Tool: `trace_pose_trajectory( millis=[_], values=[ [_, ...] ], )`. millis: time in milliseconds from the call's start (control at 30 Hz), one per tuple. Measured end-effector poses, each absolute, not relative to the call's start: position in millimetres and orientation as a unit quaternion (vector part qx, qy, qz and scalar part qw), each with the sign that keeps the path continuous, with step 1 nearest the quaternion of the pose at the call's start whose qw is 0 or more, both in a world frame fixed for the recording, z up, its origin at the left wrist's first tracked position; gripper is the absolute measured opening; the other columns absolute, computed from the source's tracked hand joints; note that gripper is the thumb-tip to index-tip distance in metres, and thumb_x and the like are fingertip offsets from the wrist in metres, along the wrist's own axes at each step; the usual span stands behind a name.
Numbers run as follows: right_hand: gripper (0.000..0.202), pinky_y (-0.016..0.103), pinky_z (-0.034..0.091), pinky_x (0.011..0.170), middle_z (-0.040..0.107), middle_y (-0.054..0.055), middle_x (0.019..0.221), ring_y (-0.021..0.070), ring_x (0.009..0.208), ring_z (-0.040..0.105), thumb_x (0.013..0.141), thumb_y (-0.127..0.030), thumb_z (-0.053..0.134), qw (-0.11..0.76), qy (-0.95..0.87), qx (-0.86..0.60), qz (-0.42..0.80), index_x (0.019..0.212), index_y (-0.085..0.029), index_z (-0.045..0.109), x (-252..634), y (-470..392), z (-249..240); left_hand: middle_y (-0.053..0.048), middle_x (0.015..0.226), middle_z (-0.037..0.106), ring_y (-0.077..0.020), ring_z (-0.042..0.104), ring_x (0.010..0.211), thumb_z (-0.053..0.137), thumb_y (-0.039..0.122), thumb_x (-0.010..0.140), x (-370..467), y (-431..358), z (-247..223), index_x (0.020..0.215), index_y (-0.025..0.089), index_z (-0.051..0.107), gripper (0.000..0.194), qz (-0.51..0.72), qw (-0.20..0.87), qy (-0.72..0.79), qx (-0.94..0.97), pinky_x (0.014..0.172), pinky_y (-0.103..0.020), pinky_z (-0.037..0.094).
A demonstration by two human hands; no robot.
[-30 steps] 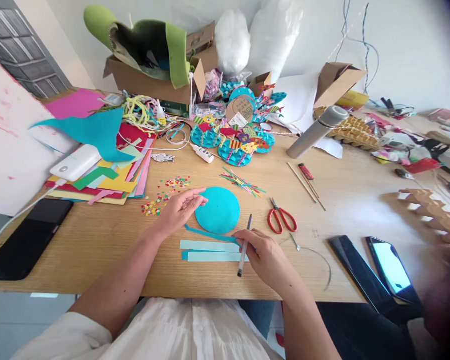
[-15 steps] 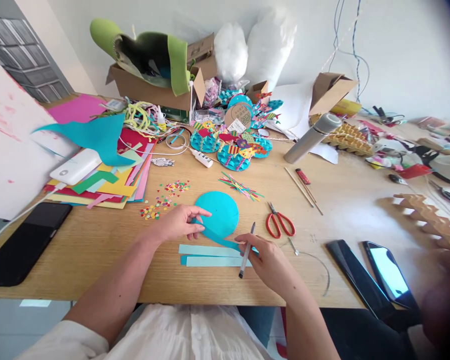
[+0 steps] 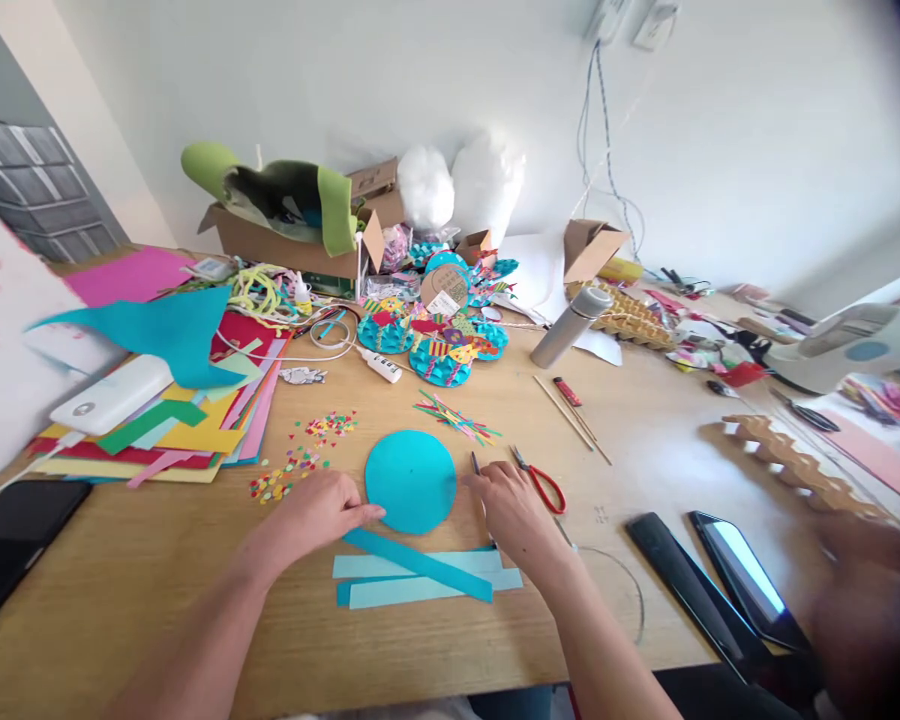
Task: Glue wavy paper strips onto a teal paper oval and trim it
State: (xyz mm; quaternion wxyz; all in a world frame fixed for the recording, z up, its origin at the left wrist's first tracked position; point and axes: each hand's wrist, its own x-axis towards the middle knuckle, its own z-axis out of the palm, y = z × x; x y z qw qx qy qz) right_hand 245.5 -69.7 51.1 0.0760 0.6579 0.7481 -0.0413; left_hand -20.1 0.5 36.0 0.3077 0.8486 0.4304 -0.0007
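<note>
A round blue paper disc (image 3: 411,482) lies flat on the table between my hands. My left hand (image 3: 328,508) is closed at its lower left rim, thumb over the edge; the fingertips are partly hidden. My right hand (image 3: 511,500) has its fingertips by the disc's right edge, with a pen (image 3: 475,462) held under the fingers, mostly covered by them. In front of the disc a blue paper strip (image 3: 420,565) rests slantwise across pale blue strips (image 3: 412,595). Red-handled scissors (image 3: 549,490) lie just beyond my right hand.
Paper confetti (image 3: 292,470) and thin coloured strips (image 3: 457,415) lie behind the disc. A glue bottle (image 3: 380,364), finished paper crafts (image 3: 442,350) and a grey flask (image 3: 570,327) stand farther back. Coloured paper (image 3: 195,440) is stacked left; phones (image 3: 750,575) lie right, near another person's blurred hand (image 3: 862,580).
The blue strip has left my hands and now lies on the pale strips. Both hands have moved to the disc's sides. The view has tilted up and shifted right.
</note>
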Motion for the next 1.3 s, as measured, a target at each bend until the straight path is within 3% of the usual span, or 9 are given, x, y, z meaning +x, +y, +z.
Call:
trace_pose_trajectory(
  millis=[167, 267, 400, 600, 733, 900, 1100, 1167, 1300],
  values=[
    [0.048, 0.052, 0.028, 0.11, 0.057, 0.016, 0.134, 0.0341, 0.136, 0.037, 0.089, -0.038, 0.059, -0.025, 0.752, 0.658, -0.027, 0.131, -0.016, 0.056, 239, -65, 42, -0.002, 0.083, 0.066, -0.0146, 0.059, 0.069, 0.054, 0.048, 0.088, -21, -1, 40, 0.055, 0.019, 0.063, 0.045, 0.039, 0.285, 0.434, 0.854, 0.062, -0.027, 0.036],
    [0.062, 0.059, 0.017, 0.115, 0.057, 0.015, 0.136, 0.036, 0.14, 0.033, 0.082, -0.051, 0.065, -0.024, 0.763, 0.642, -0.071, 0.132, -0.016, 0.056, 235, -60, 31, -0.005, 0.111, 0.066, -0.0222, 0.061, 0.103, 0.062, 0.037, 0.086, -16, -3, 35, 0.087, 0.023, 0.074, 0.018, 0.092, 0.265, 0.419, 0.864, 0.088, -0.034, 0.045],
    [0.063, 0.061, 0.016, 0.115, 0.055, 0.014, 0.139, 0.0353, 0.139, 0.034, 0.082, -0.051, 0.066, -0.019, 0.774, 0.623, -0.11, 0.135, -0.018, 0.054, 236, -53, 25, -0.006, 0.14, 0.053, -0.0277, 0.043, 0.132, 0.071, 0.024, 0.076, -7, -8, 25, 0.121, 0.026, 0.064, 0.045, 0.092, 0.25, 0.399, 0.877, 0.11, -0.044, 0.036],
    [0.048, 0.047, 0.032, 0.11, 0.059, 0.013, 0.132, 0.0273, 0.132, 0.044, 0.088, -0.049, 0.059, -0.076, 0.804, 0.585, -0.076, 0.127, -0.02, 0.059, 231, -8, 47, -0.01, 0.14, 0.053, -0.0276, 0.045, 0.132, 0.072, 0.018, 0.074, 2, -16, 19, 0.139, 0.025, 0.045, 0.07, 0.083, 0.241, 0.394, 0.883, 0.111, -0.046, 0.037],
    [0.043, 0.035, 0.041, 0.097, 0.063, 0.015, 0.122, 0.0243, 0.116, 0.054, 0.094, -0.042, 0.05, -0.097, 0.802, 0.588, -0.024, 0.126, -0.014, 0.056, 197, 64, 58, -0.011, 0.144, 0.048, -0.0293, 0.045, 0.131, 0.071, 0.019, 0.076, 3, -17, 18, 0.143, 0.025, 0.037, 0.075, 0.084, 0.221, 0.399, 0.886, 0.109, -0.047, 0.037],
    [0.033, 0.043, 0.038, 0.092, 0.064, 0.024, 0.113, 0.0326, 0.112, 0.052, 0.095, -0.027, 0.047, -0.071, 0.757, 0.649, 0.031, 0.119, -0.006, 0.055, 163, 131, 40, -0.012, 0.141, 0.05, -0.0291, 0.049, 0.126, 0.075, 0.024, 0.075, 3, -14, 17, 0.141, 0.021, 0.036, 0.077, 0.087, 0.21, 0.403, 0.886, 0.106, -0.045, 0.038],
    [0.03, 0.045, 0.034, 0.096, 0.064, 0.024, 0.112, 0.0325, 0.113, 0.051, 0.095, -0.015, 0.038, -0.09, 0.769, 0.632, 0.028, 0.114, -0.005, 0.058, 164, 136, 33, -0.011, 0.128, 0.059, -0.0281, 0.054, 0.12, 0.078, 0.025, 0.074, 1, -12, 21, 0.114, 0.018, 0.054, 0.047, 0.091, 0.185, 0.387, 0.898, 0.102, -0.043, 0.039],
    [0.032, 0.044, 0.038, 0.094, 0.061, 0.022, 0.116, 0.0307, 0.111, 0.053, 0.094, -0.022, 0.041, -0.136, 0.754, 0.642, 0.017, 0.118, -0.007, 0.056, 170, 128, 41, -0.01, 0.125, 0.059, -0.0275, 0.054, 0.119, 0.078, 0.025, 0.074, 0, -12, 22, 0.104, 0.018, 0.057, 0.038, 0.091, 0.183, 0.384, 0.9, 0.101, -0.042, 0.04],
    [0.029, 0.033, 0.049, 0.074, 0.066, 0.005, 0.089, 0.0192, 0.079, 0.061, 0.079, -0.033, 0.064, -0.495, 0.574, 0.587, -0.286, 0.103, -0.017, 0.061, 197, 95, 64, -0.01, 0.128, 0.058, -0.0278, 0.055, 0.118, 0.077, 0.027, 0.076, -1, -12, 21, 0.095, 0.019, 0.058, 0.028, 0.095, 0.181, 0.379, 0.903, 0.1, -0.044, 0.04]
  ],
)
